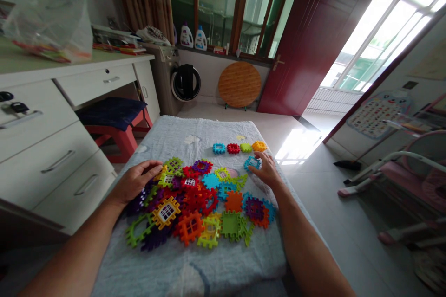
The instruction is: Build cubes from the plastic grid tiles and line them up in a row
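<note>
My right hand [267, 171] pinches a blue building tile [251, 163] with a window lattice between thumb and fingers, at the right side of the cloth-covered table [195, 260]. Just beyond it runs a row: a blue tile [219, 148], a red tile [233, 148], a light green tile [245, 147] and an orange-yellow tile [259, 146]. My left hand [137, 180] rests at the left edge of a loose pile of toothed plastic tiles [198, 197], thumb and fingers apart, by a light green tile [167, 179]. Its palm hides some dark purple tiles.
White drawers [59, 158] and a red stool [121, 125] with a dark cushion stand on the left. Behind the table are a washing machine [167, 79] and a round wooden board [239, 84]. A pink chair [397, 171] is on the right.
</note>
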